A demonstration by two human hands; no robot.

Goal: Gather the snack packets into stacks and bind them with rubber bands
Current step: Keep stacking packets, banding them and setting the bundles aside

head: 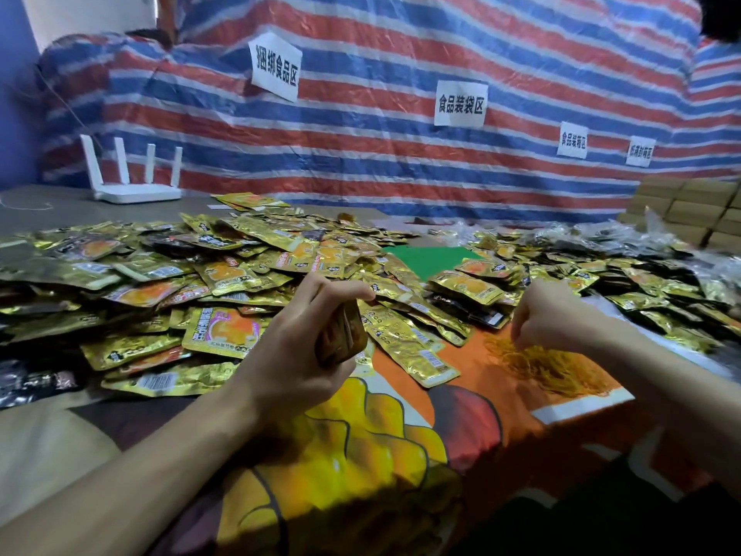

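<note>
Nearest you lies the fruit-printed sheet (381, 435), and on it, to your right, sits the heap of rubber bands (553, 367), which serves as your marker here. Your right hand (549, 315) hangs directly over that heap with its fingers curled down at the strands. Whether it has one pinched cannot be told, so lift slowly and check that only a single band comes away from the tangle. To the left of the heap your left hand (304, 327) grips the stack of snack packets (341, 335), fingers wrapped round it. Square the edges against your palm before you bind, and hold the stack near one end so the other end is free for the band to slip over. I judge a double wrap will stop the slick foil sliding. Beyond the heap the loose packets (224, 274) spread wide around a green mat (425, 258). Farther back and left of the heap stands a white router (136, 174) before the striped tarpaulin (401, 162).
</note>
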